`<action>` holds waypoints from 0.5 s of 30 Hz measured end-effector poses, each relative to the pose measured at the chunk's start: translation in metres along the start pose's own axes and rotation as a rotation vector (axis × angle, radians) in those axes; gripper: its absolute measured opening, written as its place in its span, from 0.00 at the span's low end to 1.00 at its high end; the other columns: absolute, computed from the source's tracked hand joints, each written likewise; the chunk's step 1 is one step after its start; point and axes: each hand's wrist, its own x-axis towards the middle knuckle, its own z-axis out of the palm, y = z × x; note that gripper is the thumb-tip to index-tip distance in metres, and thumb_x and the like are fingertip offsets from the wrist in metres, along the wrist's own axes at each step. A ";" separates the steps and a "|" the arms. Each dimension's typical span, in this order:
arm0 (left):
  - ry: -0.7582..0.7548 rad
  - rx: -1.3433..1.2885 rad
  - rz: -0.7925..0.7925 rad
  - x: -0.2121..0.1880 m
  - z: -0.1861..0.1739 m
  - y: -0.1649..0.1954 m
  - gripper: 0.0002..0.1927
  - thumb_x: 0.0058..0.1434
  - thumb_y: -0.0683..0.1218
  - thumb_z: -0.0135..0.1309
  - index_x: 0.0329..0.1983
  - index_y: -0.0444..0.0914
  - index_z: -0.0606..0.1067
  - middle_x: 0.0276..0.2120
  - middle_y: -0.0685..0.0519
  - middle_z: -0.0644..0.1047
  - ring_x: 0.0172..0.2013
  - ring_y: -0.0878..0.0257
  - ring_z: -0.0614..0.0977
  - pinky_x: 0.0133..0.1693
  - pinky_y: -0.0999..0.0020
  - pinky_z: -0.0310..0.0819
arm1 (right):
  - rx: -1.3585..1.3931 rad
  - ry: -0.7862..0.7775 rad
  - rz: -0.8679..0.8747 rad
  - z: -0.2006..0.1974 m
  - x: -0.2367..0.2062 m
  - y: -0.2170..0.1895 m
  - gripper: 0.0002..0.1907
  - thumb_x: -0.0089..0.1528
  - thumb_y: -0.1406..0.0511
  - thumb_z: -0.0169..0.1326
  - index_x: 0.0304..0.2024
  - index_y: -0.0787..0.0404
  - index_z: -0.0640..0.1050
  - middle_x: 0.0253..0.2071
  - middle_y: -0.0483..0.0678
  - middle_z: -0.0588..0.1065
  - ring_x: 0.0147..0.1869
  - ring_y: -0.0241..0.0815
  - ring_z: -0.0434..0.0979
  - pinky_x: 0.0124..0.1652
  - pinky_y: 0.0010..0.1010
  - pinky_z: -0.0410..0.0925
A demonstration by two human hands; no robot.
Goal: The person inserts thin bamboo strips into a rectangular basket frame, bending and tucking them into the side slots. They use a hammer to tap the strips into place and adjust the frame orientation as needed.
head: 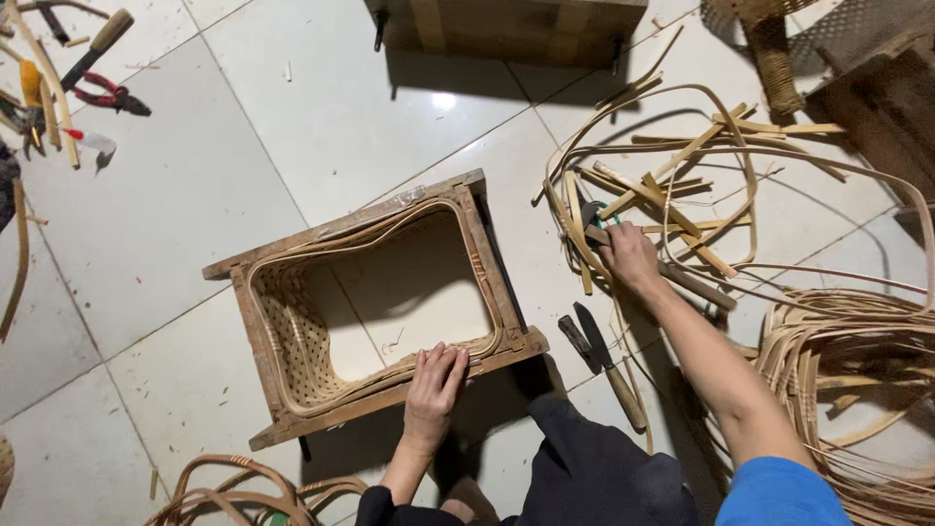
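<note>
Basket of woven cane sits inside a wooden frame on a pale tiled floor, at the middle of the view, open side up, with a loose cane rim strip curving along its inner edge. The left hand lies flat with fingers spread on the frame's near edge at 6 o'clock, pressing down on the rim strip there; it is open and grips nothing. The right hand reaches out to 3 o'clock into a loose pile of cane strips; its fingers curl over the pile beside a long wooden tool handle, and whether they have closed on anything cannot be told. A knife with a wooden handle lies on the floor between the frame and the right arm. Coiled cane lies at 4 o'clock, pliers and other tools at 10 o'clock, a wooden box at 12 o'clock.

Judging by the hands, the step is fixing the rim, one hand steadying while the other fetches a strip or tool. The next move seems to call for keeping the rim pinned while bringing that piece back to the edge
</note>
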 end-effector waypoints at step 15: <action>-0.054 0.103 0.036 -0.003 0.013 0.002 0.32 0.56 0.39 0.55 0.67 0.36 0.70 0.56 0.46 0.73 0.59 0.48 0.73 0.65 0.42 0.63 | 0.409 0.357 0.031 -0.042 -0.044 -0.001 0.17 0.67 0.65 0.58 0.53 0.66 0.69 0.39 0.54 0.75 0.39 0.44 0.76 0.36 0.38 0.72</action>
